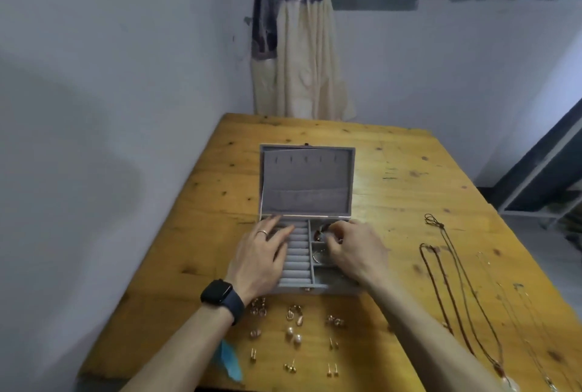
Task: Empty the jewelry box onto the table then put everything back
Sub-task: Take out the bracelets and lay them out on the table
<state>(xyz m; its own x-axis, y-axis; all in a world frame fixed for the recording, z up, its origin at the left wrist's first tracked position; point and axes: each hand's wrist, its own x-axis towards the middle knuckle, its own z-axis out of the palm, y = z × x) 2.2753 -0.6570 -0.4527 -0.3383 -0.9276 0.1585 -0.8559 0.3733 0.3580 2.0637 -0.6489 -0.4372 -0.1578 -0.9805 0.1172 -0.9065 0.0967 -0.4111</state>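
Currently the jewelry box (307, 183) sits open on the wooden bench (409, 171), directly under both hands, with its grey lid standing up just beyond the fingertips. Left hand (263, 254): fingers extended and relaxed, lying flat on the grey ring rolls (297, 262) in the box's left section; it grips nothing. A ring (262, 232) is on one finger and a dark watch (222, 295) on the wrist. Right hand (354, 250): fingers curled, tips drawn together in a pinch on a small pale piece (330, 236) over the small compartments beside the rolls; the piece is too blurred to identify. A reddish-brown item (318, 232) lies in the compartment just left of those fingertips. Behind the hands, between the two forearms, earrings (293, 333) lie in rows on the bench. Necklaces (447, 281) lie stretched out well to the right of the right hand, apart from the box.
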